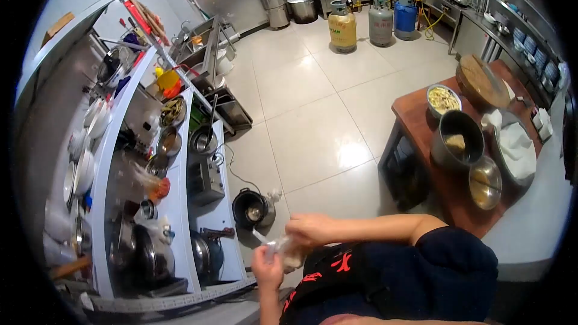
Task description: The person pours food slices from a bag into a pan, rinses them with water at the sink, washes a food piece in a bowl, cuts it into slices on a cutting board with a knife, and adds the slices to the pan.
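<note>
A clear plastic bag (280, 244) with something pale in its lower part is held in front of my body. My left hand (268, 269) pinches one edge of it, the fingers closed. The fingers of my right hand (309, 229) are also closed on the bag, at its upper right side. What is inside the bag cannot be made out clearly. Just beyond my hands, a black pot (245, 204) stands on the floor with something pale at its bottom.
At left, a metal shelf (180, 204) holds bowls, pans and bags. A brown table (415, 105) at right bears a deep metal pot (442, 144), a bowl of yellow food (444, 99) and a round chopping board (481, 81). Gas cylinders (380, 21) stand at the back.
</note>
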Demonstrator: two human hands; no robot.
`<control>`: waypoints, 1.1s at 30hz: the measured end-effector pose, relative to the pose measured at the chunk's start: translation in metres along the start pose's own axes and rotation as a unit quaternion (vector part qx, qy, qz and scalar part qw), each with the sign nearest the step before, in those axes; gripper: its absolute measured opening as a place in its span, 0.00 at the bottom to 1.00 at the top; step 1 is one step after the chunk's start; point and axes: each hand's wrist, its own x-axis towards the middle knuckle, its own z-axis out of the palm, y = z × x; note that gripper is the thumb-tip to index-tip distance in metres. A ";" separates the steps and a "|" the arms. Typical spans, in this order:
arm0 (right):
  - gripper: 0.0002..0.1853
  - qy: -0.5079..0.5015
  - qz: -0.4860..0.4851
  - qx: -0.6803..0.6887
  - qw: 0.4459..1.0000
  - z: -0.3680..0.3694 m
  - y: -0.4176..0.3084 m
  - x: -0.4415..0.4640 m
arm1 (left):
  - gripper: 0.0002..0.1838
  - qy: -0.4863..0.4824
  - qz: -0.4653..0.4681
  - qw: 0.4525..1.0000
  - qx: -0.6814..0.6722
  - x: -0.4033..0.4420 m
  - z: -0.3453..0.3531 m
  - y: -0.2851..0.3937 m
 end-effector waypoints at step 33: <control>0.13 0.089 0.209 0.324 0.918 -0.468 0.485 0.495 | 0.09 -0.091 -0.038 0.959 -0.265 0.826 0.303 -0.037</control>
